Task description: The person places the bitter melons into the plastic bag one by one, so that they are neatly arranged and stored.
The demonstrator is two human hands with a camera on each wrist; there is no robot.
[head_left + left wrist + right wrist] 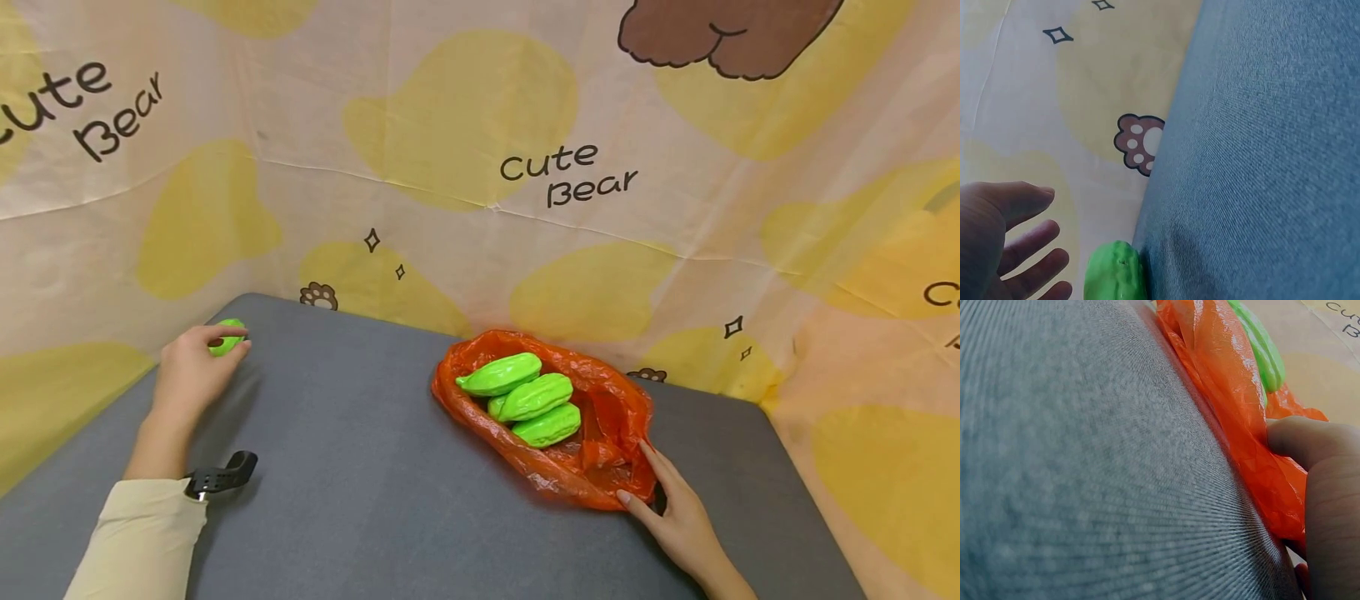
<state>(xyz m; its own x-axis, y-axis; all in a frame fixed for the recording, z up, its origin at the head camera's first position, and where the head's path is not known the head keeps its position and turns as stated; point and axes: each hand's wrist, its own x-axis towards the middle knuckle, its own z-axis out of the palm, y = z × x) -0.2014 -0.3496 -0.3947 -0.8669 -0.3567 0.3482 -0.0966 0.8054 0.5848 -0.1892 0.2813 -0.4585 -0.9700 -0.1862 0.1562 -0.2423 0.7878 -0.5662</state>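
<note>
At the table's far left corner lies a bright green bitter melon (pixel 229 338), partly covered by my left hand (pixel 197 360). The left wrist view has the same bitter melon (pixel 1115 274) at the bottom, with a gap between it and my left hand (pixel 1013 240); thumb and fingers are spread apart. An orange plastic bag (pixel 517 463) lies wide open right of centre with several green bitter melons (pixel 536 397) piled inside. My right hand (pixel 678 512) holds the bag's right end, thumb on its near side. In the right wrist view that thumb (pixel 1291 436) presses the orange plastic.
The grey table (pixel 360 450) fills the lower view. A printed cloth (pixel 450 167) stands as a wall along its back and sides, close behind the bag. A black band (pixel 225 473) sits on the left wrist.
</note>
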